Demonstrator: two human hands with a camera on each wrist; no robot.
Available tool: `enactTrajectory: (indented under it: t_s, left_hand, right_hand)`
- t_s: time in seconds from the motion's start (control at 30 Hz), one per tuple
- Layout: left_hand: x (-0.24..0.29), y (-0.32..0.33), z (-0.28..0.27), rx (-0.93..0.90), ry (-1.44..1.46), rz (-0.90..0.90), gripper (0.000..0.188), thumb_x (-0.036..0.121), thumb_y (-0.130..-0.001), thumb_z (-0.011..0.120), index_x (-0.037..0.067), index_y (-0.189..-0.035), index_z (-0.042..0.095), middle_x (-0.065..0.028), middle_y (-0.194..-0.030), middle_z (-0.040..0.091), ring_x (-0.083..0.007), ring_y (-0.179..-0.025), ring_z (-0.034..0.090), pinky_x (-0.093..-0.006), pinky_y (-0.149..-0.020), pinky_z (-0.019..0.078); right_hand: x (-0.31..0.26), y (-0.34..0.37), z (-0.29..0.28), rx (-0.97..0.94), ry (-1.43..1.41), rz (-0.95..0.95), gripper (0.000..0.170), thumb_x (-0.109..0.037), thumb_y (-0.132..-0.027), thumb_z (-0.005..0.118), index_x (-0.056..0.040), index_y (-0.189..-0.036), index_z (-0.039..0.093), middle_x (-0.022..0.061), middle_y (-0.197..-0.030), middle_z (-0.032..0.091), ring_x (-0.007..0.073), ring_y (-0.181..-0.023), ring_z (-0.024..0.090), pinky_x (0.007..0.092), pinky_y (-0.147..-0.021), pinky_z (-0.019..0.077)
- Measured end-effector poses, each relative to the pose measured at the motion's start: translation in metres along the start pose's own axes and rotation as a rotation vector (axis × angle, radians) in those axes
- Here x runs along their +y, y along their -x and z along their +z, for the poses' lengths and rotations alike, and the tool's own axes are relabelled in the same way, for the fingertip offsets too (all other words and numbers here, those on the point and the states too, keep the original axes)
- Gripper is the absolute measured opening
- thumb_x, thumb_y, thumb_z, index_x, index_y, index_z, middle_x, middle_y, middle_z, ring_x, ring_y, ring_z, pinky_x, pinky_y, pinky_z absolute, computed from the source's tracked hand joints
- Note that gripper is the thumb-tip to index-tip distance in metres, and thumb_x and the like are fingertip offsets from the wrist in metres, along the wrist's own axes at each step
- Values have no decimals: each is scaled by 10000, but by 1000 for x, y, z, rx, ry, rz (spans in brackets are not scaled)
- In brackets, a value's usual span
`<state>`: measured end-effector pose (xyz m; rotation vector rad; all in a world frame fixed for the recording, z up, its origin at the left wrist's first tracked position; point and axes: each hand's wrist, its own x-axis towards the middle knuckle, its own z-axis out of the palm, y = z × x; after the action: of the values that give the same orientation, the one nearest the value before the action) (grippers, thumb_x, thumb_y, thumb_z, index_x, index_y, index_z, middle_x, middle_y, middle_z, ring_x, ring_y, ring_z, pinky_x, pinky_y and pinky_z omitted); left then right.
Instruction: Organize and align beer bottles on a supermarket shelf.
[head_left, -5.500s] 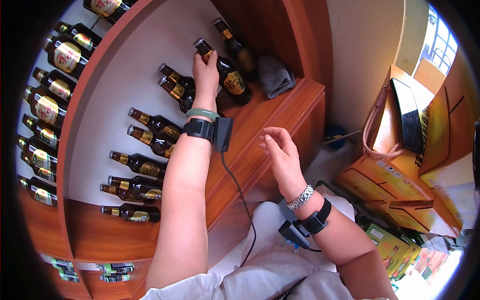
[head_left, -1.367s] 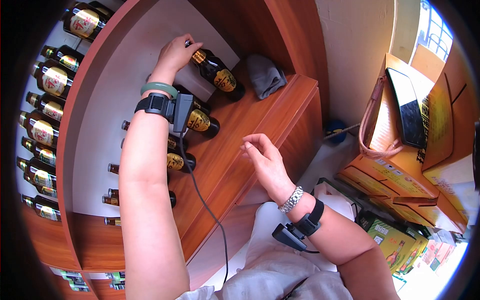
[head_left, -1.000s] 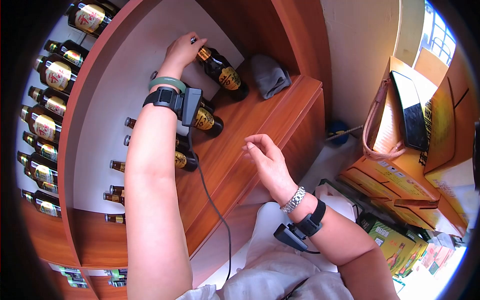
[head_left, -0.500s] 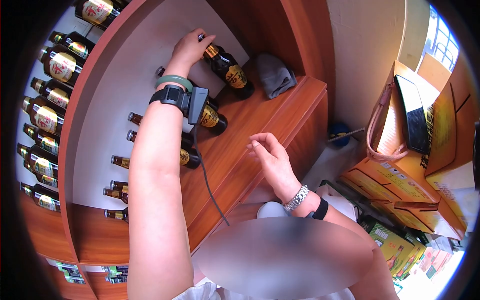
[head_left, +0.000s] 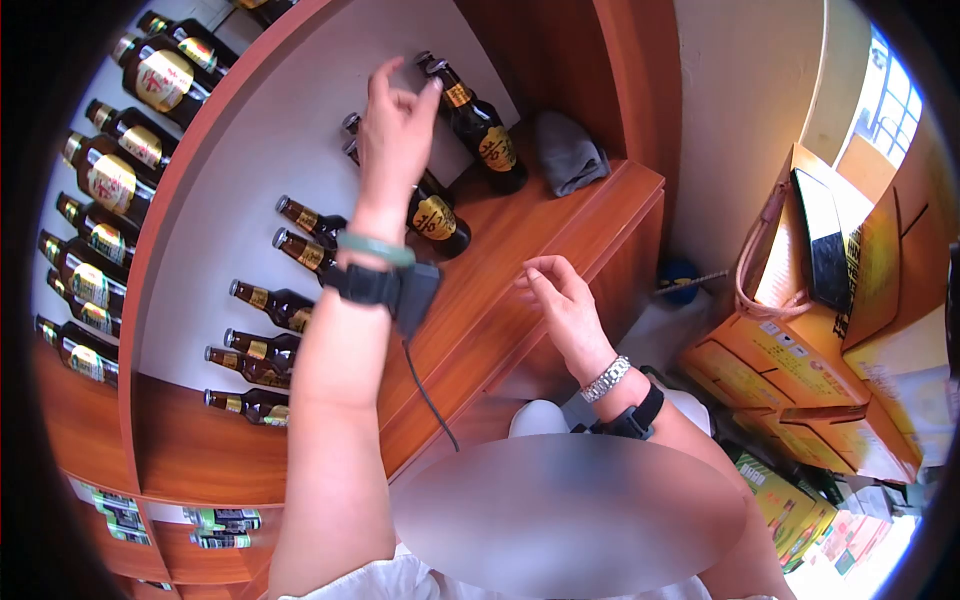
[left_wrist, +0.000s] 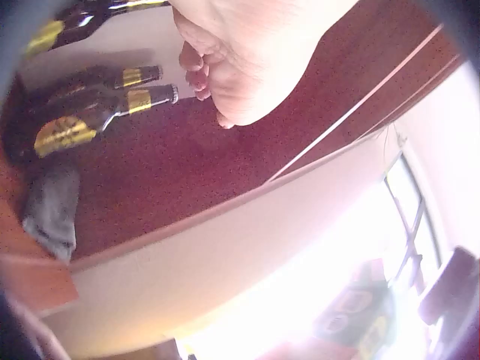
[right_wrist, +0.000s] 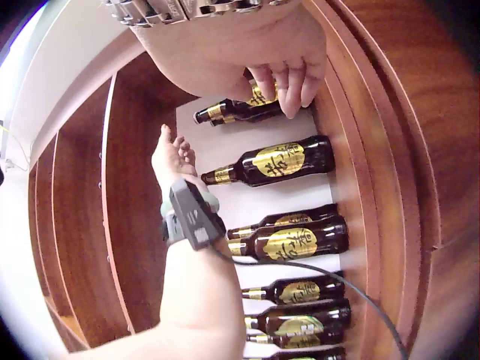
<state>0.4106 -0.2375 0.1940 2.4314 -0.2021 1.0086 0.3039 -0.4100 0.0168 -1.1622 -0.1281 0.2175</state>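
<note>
Fingers [head_left: 382,82] of the left hand [head_left: 395,140] are loosely bent and parted, well short of fully straight, and have hold of nothing; the thumb comes close to the neck of the front bottle [head_left: 495,148], though whether it touches the glass I cannot tell. That dark bottle, with gold on its neck and a gold label, stands on the wooden shelf [head_left: 545,215], with another bottle [head_left: 424,60] just behind it, mostly hidden. To their right lies a crumpled grey cloth [head_left: 572,158]. Left of the front bottle, partly covered by the left arm, stands a labelled bottle [head_left: 436,222], and more dark bottles [head_left: 270,303] run off toward the left side of the shelf. The right hand [head_left: 570,315] hangs in the air on the near side of the shelf edge, its fingers relaxed and slightly bent, empty, and apart from every bottle
</note>
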Motion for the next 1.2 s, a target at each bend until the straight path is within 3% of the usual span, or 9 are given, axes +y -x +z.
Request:
enactTrajectory:
  t_s: [0.03,0.17,0.33,0.43,0.57,0.77,0.8,0.93,1.2]
  left_hand:
    - [9,24,-6,2,141,-26,505,209,-986,681,41,-1421,486,-11,-851,646,-77,-756,604,-229,-677,477]
    - [19,136,-14,-94,483,-159,441,90,-995,647,43,-1407,498,35,-823,569,-10,-661,465,-177,-590,383]
    - [13,244,-47,-323,477,-482,520,28,-968,646,54,-1455,463,-28,-988,612,-45,-726,582,-194,-668,505]
    - [4,278,-73,-249,498,-547,528,12,-962,647,55,-1454,463,-31,-983,611,-52,-730,588,-200,-670,504]
    - [-10,313,-104,-175,357,-572,481,-7,-959,640,54,-1418,509,-24,-992,618,-61,-803,600,-207,-704,504]
    - [-29,360,-133,-21,112,-505,401,-17,-946,647,49,-1337,592,-58,-1049,631,-114,-897,621,-234,-750,518]
    - [-29,363,-140,-54,18,-510,385,13,-939,661,53,-1317,607,-101,-1081,639,-183,-937,643,-292,-787,537]
    - [-41,381,-157,-68,-208,-385,358,72,-935,672,56,-1289,622,-144,-1135,631,-292,-1036,637,-385,-890,527]
    - [-61,391,-168,-87,-222,-390,350,91,-916,685,45,-1258,630,-164,-1238,598,-365,-1171,552,-454,-1012,447]
  right_hand:
    - [1,1,0,-9,15,0,226,-173,-1036,551,24,-1142,583,112,-1028,683,183,-988,689,308,-883,541]
    - [8,4,5,-52,64,-18,225,-178,-1040,548,23,-1136,582,108,-1010,690,186,-985,689,298,-883,531]
    - [17,10,12,-155,165,-21,220,-172,-1038,557,24,-1133,587,100,-981,696,164,-964,675,296,-870,529]
    - [29,9,19,-188,227,-39,216,-168,-1036,567,26,-1128,594,99,-984,695,156,-952,666,298,-856,530]
    - [42,9,33,-216,331,-95,204,-169,-1037,574,17,-1114,607,84,-934,698,154,-899,670,299,-814,537]
    - [76,13,66,-309,465,-147,229,-204,-1012,604,5,-1106,623,149,-906,711,260,-870,700,361,-797,547]
    - [76,16,73,-300,526,-179,234,-210,-996,617,2,-1095,634,187,-924,711,317,-886,701,396,-807,546]
    - [61,29,103,-317,655,-189,219,-209,-979,629,-6,-1058,646,201,-954,704,359,-895,690,416,-807,546]
    - [73,27,138,-297,859,-532,203,-137,-924,665,-33,-1096,636,186,-1105,648,371,-1064,620,434,-907,505]
